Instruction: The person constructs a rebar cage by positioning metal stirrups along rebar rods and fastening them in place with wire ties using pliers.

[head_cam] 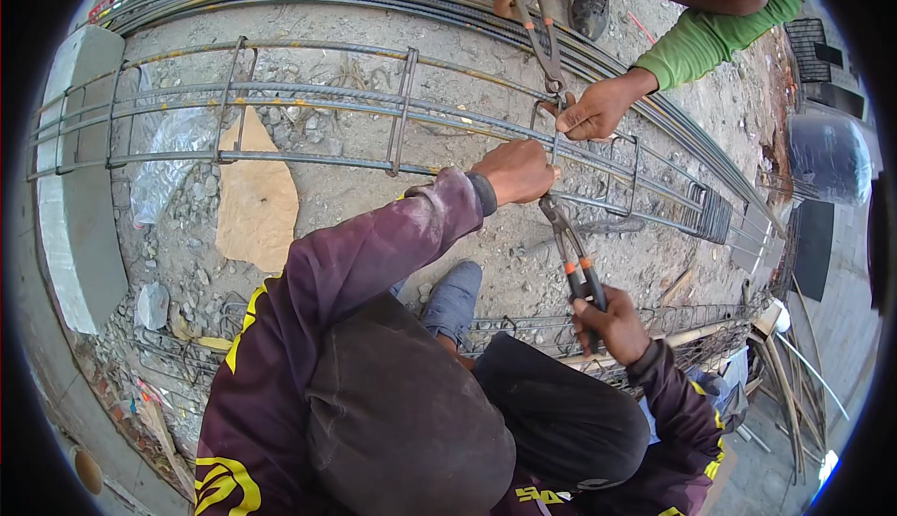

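Observation:
A long rebar cage [308,159] of ribbed bars and square stirrups runs across the view, its left end over a concrete block. My left hand [517,171] is closed at a stirrup [556,145] on the near side of the cage; what its fingers hold is hidden. My right hand [611,323] grips the dark handles of end-cutting nippers [566,236] with orange bands, whose jaws are at the near bar beside my left fingers. Across the cage, a co-worker's hand works similar nippers [550,61] at the same stirrup's far corner, with their other hand [599,113] beside it.
Loose rebars [392,1] lie beyond the cage. The concrete block [84,166] stands at left, near clear plastic [168,159] and torn brown paper [256,201]. Stacked stirrups [713,215] sit around the cage's right part. More steel and wooden strips [788,390] lie at lower right.

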Motion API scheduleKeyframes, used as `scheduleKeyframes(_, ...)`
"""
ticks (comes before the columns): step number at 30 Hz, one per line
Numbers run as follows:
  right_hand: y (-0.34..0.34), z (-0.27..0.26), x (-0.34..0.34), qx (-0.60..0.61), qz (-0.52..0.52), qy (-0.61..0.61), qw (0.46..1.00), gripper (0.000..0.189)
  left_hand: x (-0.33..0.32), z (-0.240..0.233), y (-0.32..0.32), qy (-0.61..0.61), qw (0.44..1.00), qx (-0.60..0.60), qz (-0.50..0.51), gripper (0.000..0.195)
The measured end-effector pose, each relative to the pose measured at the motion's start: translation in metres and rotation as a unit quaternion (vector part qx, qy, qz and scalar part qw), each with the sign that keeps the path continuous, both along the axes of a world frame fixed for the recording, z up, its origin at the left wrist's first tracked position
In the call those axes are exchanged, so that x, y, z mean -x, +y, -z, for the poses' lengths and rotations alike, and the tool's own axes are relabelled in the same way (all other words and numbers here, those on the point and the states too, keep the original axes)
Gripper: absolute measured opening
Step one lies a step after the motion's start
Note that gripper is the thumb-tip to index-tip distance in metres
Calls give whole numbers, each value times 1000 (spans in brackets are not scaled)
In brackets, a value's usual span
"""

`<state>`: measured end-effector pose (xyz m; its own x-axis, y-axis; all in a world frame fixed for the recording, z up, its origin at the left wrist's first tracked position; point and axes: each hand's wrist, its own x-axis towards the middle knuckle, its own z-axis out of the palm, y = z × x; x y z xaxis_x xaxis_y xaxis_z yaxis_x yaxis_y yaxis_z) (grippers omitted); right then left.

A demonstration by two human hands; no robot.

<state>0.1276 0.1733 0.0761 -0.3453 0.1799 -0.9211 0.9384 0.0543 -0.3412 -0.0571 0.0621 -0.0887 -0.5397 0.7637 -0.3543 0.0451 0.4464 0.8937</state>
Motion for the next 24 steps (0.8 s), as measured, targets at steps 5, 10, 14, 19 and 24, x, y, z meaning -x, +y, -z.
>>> scheduleKeyframes(5,-14,31,-26,143,110,67,981,18,1,-17,2,-20,1000,6,20,51)
scheduleKeyframes(10,-5,45,-36,340,224,53,912,19,-3,-4,2,46,999,2,-1,54)
scheduleKeyframes(14,-1,24,-26,49,29,77,995,30,-3,1,3,69,998,9,13,53)
scheduleKeyframes(19,2,9,-28,-527,-407,241,706,52,-4,3,8,78,997,15,16,52)
scheduleKeyframes(24,-4,32,-36,-459,-379,115,795,35,-3,4,3,64,997,24,38,52)
